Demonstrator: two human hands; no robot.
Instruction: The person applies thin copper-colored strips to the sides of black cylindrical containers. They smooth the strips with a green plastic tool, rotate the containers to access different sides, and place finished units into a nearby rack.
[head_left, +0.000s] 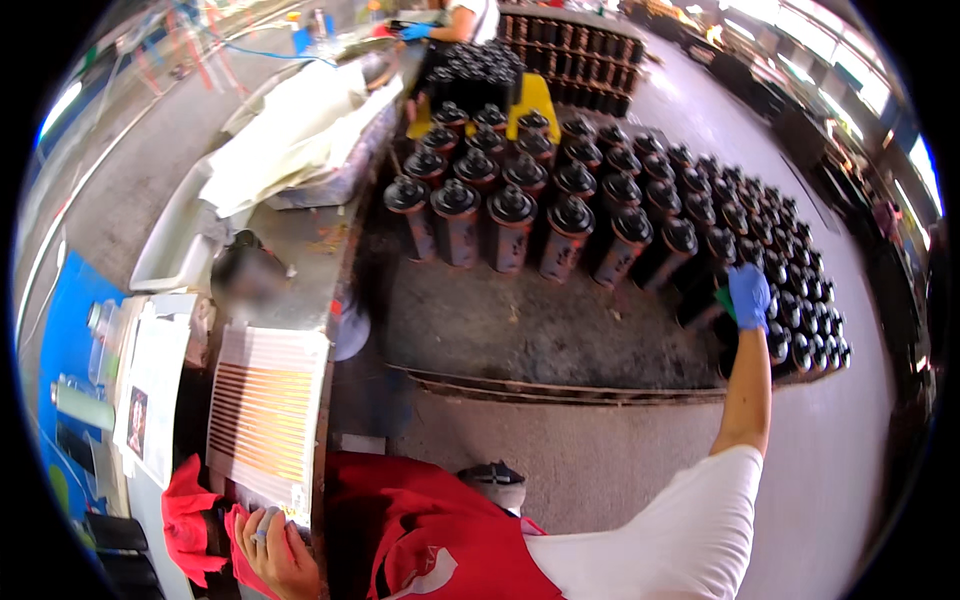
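Observation:
My right hand (748, 297), in a blue glove, reaches out to the front of the rows of dark canisters (511, 207). Its fingers are closed around a small green piece (723, 299), pressed close to a canister's side; what the piece is does not show clearly. The canisters stand upright with black, knobbed tops and greyish bodies. At the lower left, my bare left hand (278, 555) wears a ring. Its fingers are bent over a red cloth (245, 560) beside the near end of a sheet with orange stripes (262, 400).
A low dark platform (480, 330) carries the canisters. White sheeting (290, 130) lies over a tray on the left bench. A dark round object (248, 268) stands nearer. Beyond, a person in blue gloves (415, 32) works by stacked crates (570, 55).

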